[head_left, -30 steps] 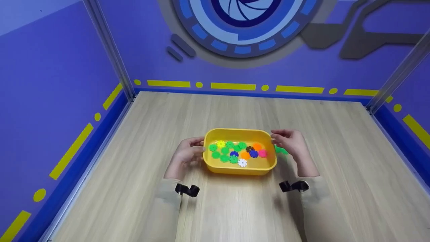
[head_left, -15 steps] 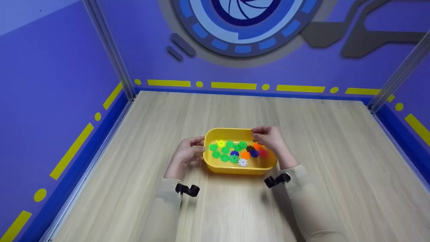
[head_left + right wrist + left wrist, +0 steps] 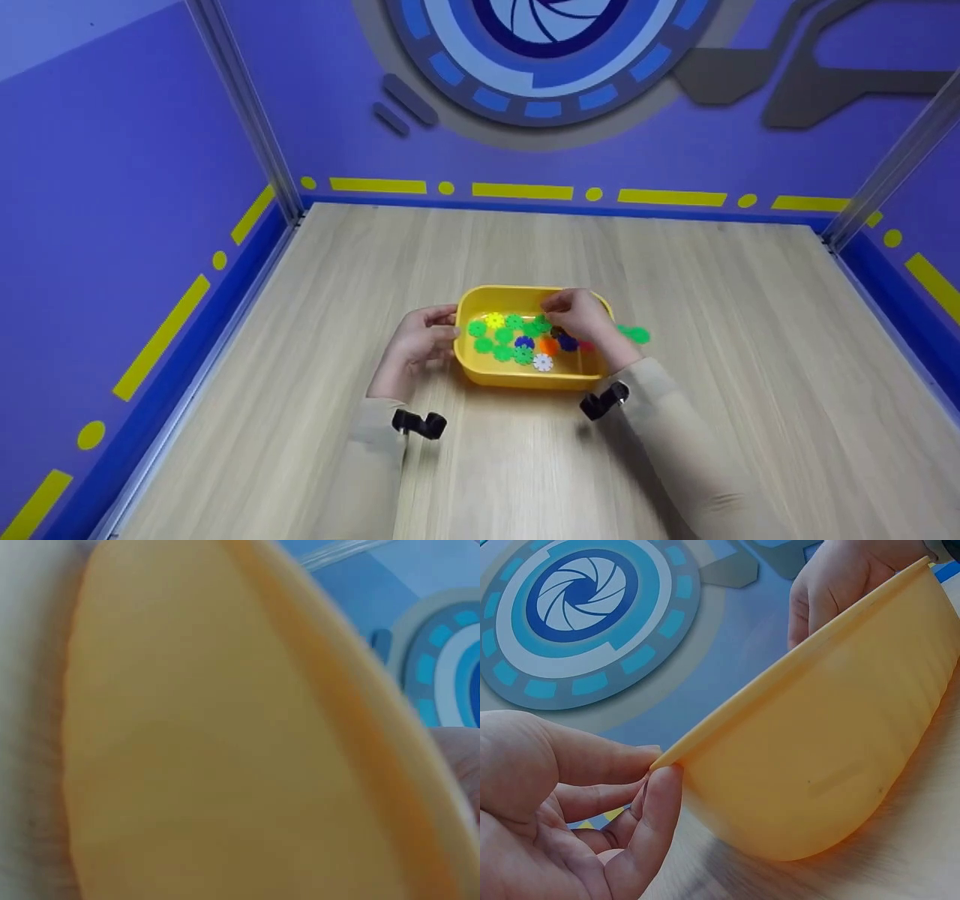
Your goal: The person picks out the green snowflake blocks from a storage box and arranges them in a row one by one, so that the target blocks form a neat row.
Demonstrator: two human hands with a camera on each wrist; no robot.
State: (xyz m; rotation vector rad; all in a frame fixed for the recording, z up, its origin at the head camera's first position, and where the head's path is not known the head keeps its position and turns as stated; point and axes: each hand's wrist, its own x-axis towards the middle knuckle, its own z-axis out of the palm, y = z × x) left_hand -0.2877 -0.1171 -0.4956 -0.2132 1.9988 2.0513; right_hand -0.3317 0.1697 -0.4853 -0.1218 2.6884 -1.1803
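Observation:
A yellow plastic bin sits on the wooden table, with several small notched plastic discs lying in it. They are green, yellow, blue, orange and white, among others. My left hand pinches the bin's left rim between thumb and fingers, as the left wrist view shows closely. My right hand reaches over the right side into the bin, its bent fingers near the green and dark discs. Whether it holds anything is hidden. The right wrist view mostly shows the bin's outer wall.
Some green discs lie on the table just right of the bin. Purple-blue panels with yellow markings stand along the back and sides of the wooden tabletop.
My right hand has moved left from the bin's right rim to over its inside, uncovering the green discs on the table. The left hand and the bin have stayed put.

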